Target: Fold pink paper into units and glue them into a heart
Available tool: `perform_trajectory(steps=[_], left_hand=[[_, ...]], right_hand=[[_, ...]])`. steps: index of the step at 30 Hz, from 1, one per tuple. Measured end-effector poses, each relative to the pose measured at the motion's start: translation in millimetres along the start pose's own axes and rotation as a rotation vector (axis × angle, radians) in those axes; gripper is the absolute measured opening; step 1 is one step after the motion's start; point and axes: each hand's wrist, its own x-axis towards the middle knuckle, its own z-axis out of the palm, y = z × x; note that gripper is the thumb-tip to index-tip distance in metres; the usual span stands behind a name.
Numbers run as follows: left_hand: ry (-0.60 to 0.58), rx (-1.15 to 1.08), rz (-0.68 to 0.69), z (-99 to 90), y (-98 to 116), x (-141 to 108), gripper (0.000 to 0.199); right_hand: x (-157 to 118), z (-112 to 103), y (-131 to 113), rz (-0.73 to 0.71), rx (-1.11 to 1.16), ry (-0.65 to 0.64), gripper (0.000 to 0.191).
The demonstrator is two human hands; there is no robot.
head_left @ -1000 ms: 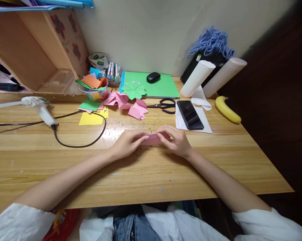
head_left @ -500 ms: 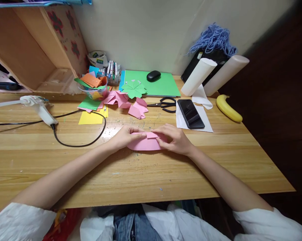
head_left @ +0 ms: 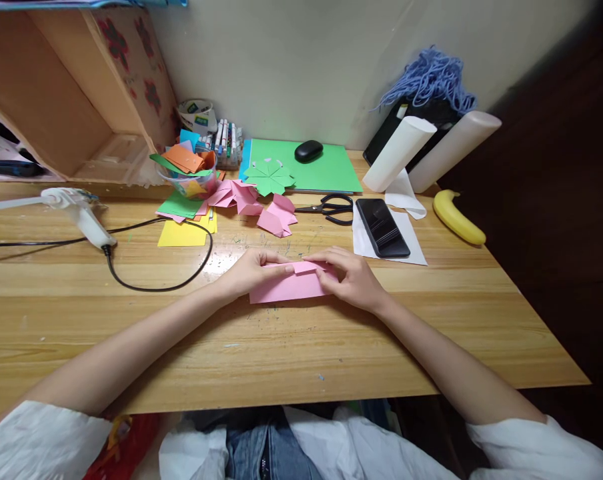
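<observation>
A sheet of pink paper (head_left: 286,288) is held just above or against the desk, its far edge folded over in a narrow strip. My left hand (head_left: 251,272) pinches its left part, thumb on top of the fold. On the right, my right hand (head_left: 350,277) grips the same paper, with thumb and fingers closed at the folded edge. The far side of the sheet is partly hidden by my fingers. Beyond my hands lie pink folded paper pieces (head_left: 277,216) and black-handled scissors (head_left: 331,208).
A glue gun (head_left: 79,217) with a looping black cord is at left. Coloured paper scraps fill a clear tub (head_left: 189,177). Behind are a green sheet (head_left: 331,170) and black mouse (head_left: 308,151). A phone (head_left: 383,228), white rolls (head_left: 400,153) and a banana (head_left: 458,217) are at right.
The near edge of the pink paper was curved and now lies straighter, with its left corner showing. Both hands keep their grip with barely any shift.
</observation>
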Motion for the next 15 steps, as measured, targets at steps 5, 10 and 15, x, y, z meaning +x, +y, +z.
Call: perform_trajectory(steps=[5, 10, 15], left_hand=[[0.002, -0.033, -0.050, 4.1, -1.4, -0.5, 0.038], [-0.016, -0.001, -0.031, 3.8, -0.3, -0.6, 0.037], [-0.009, 0.026, -0.006, 3.2, -1.4, 0.7, 0.036]], right_hand=[[1.2, 5.1, -0.5, 0.182, 0.218, -0.044, 0.023], [2.8, 1.9, 0.0, 0.178, 0.220, -0.052, 0.021], [1.8, 1.4, 0.7, 0.207, 0.239, -0.084, 0.019]])
